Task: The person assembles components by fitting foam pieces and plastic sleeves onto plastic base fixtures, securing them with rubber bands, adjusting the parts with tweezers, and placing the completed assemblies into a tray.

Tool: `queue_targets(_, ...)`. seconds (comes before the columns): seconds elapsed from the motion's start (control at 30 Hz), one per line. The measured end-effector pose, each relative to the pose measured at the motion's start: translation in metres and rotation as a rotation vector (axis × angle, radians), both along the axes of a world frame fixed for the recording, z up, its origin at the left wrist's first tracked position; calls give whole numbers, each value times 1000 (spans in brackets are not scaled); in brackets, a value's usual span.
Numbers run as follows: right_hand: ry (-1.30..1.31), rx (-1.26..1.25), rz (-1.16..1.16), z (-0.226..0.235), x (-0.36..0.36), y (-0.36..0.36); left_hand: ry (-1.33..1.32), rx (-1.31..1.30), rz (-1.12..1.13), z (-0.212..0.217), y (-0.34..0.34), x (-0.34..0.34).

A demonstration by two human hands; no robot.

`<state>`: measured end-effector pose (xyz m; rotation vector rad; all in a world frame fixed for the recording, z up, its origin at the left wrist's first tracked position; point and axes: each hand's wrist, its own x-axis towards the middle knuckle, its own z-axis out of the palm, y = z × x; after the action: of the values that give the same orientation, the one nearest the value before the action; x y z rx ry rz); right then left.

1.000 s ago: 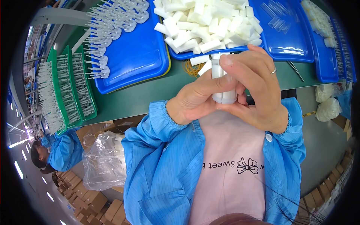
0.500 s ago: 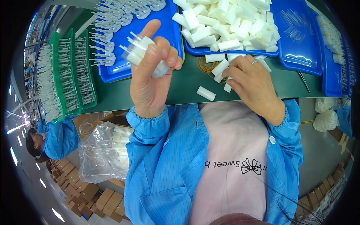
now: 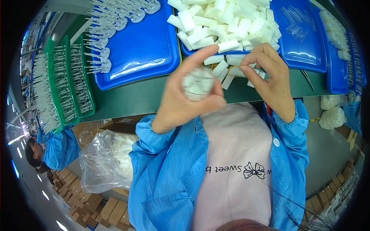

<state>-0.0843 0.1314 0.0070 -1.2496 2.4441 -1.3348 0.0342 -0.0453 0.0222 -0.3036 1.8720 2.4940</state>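
My left hand (image 3: 185, 92) is closed around a round bundle of white foam pieces (image 3: 198, 84), its end facing up and blurred by motion. Clear rods in that bundle are not distinguishable now. To its right, my right hand (image 3: 271, 75) pinches a thin tan rubber band (image 3: 232, 68) between thumb and forefinger. Loose white foam pieces (image 3: 228, 81) lie on the green table beneath the band and around the right fingertips. The pile of rubber bands is mostly hidden behind my left hand.
A blue tray heaped with foam pieces (image 3: 231, 27) stands ahead. Left of it, another blue tray (image 3: 142, 50) holds clear parts with stems, beside green racks (image 3: 83, 84). Clear tubes lie in a right-hand tray (image 3: 304, 57); tweezers (image 3: 307, 79) sit nearby. A co-worker (image 3: 54, 148) is far left.
My left hand has moved right and down toward my right hand, turning the bundle end-on. My right hand has lifted from the foam pieces with a rubber band.
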Motion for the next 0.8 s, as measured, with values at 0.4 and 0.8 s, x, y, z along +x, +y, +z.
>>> queue_targets(0.4, -930, -649, 86, 12, -11, -13, 142, -940, 43, -21, 24, -35)
queue_targets(0.8, 556, -130, 110, 39, 22, 11, 277, 19, -76, -9, 5, -32)
